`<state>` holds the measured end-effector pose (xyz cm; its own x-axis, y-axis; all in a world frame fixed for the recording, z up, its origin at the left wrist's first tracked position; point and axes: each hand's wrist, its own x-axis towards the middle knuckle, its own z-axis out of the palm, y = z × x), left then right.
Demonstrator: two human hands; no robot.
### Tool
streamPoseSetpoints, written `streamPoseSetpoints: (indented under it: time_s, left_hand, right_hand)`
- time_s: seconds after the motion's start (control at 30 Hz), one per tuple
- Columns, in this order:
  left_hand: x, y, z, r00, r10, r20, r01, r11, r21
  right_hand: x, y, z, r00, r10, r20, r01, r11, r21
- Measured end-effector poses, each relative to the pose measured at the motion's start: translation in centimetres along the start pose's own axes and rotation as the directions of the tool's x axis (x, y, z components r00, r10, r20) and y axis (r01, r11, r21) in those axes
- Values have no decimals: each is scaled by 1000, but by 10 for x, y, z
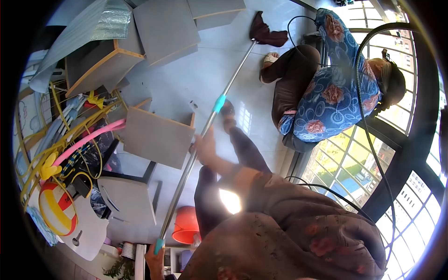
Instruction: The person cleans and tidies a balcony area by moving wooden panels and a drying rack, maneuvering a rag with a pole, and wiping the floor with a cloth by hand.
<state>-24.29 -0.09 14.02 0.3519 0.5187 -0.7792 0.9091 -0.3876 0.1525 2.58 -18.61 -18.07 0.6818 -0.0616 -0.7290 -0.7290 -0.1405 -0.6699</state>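
A long metal pole with teal fittings runs diagonally across the view. A dark maroon cloth lies on the floor at its far end. My right hand is closed around the middle of the pole, below the teal joint, slightly blurred. At the bottom edge, my left hand wraps round the pole's near end beside the teal grip and is partly cut off by the frame. The pole passes over grey furniture panels and the light tiled floor.
A person in a blue flowered top sits by the barred windows at the right. Grey cabinet boxes stand at the left, near a pink tube and yellow wire racks. A red bucket stands beside my leg. Black cables hang at the right.
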Motion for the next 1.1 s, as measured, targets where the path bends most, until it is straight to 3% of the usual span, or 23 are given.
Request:
streamPoseSetpoints:
  time_s: [0.03,0.07,0.1,0.13,0.17,0.2,0.23,0.27,0.33,0.37,0.43,0.5,0.53,0.6,0.63,0.7,0.77,0.83,0.9,0.97,1.0,1.07,1.1]
  left_hand:
    - [-24,-30,-8,999,-38,-35,38,999,-24]
    - [-58,-109,-25,907,404,121,-417,817,398]
    - [-81,-142,-36,795,537,282,-592,586,553]
    - [-104,-175,-46,639,640,428,-717,293,632]
    - [-136,-167,-56,921,345,184,-390,794,466]
    - [-160,-157,-64,992,-111,65,102,986,135]
    - [-169,-147,-69,992,-117,57,108,985,138]
    - [-172,-136,-74,956,-288,55,283,955,84]
    - [-177,-118,-81,793,-605,79,608,794,-27]
    - [-172,-122,-78,791,-607,76,611,791,-31]
    - [-135,-153,-57,922,-381,67,385,921,-62]
    - [-102,-177,-35,989,-141,51,145,985,-92]
    - [-87,-157,-33,999,-17,37,21,994,-103]
    - [-58,-87,-20,999,-43,12,43,999,6]
    - [-47,-111,0,997,-70,-28,69,997,-35]
    - [-34,-65,11,992,-99,-79,96,995,-41]
    - [-44,-65,19,995,-61,-78,63,998,17]
    - [-55,-80,30,997,-15,-81,22,996,81]
    - [-79,-107,42,984,-179,21,180,979,-98]
    - [-105,-121,51,978,-198,64,205,972,-112]
    - [-121,-127,57,974,-208,89,217,970,-111]
    - [-142,-129,63,966,-227,123,239,966,-101]
    - [-150,-130,67,961,-243,136,257,962,-96]
  right_hand:
    - [-30,17,11,964,-263,36,264,934,-243]
    - [-65,14,21,992,12,128,4,992,-123]
    - [-101,19,29,988,50,147,-32,992,-124]
    - [-129,19,37,950,218,222,-191,972,-138]
    - [-153,5,43,875,389,289,-359,921,-152]
    - [-174,-4,45,835,424,350,-399,906,-145]
    - [-186,5,55,839,377,391,-362,925,-115]
    - [-193,15,60,801,433,413,-425,897,-117]
    - [-197,9,61,747,493,446,-491,861,-129]
    - [-190,12,60,749,477,459,-499,862,-82]
    - [-166,10,49,780,420,464,-484,875,22]
    - [-134,8,32,824,351,444,-421,905,66]
    - [-119,-1,21,849,317,424,-389,916,95]
    - [-80,-6,9,891,358,279,-387,921,54]
    - [-72,-38,0,916,333,226,-343,939,9]
    - [-40,-27,-8,928,249,276,-272,961,47]
    - [-41,-44,-7,955,205,213,-189,978,-93]
    - [-44,-42,3,929,254,270,-239,967,-90]
    - [-55,-29,12,893,312,325,-299,950,-88]
    - [-66,-11,19,876,186,446,-142,981,-131]
    - [-83,-35,18,873,262,412,-154,948,-277]
    - [-113,-12,14,860,274,431,-166,948,-271]
    - [-126,-2,11,812,359,461,-233,923,-307]
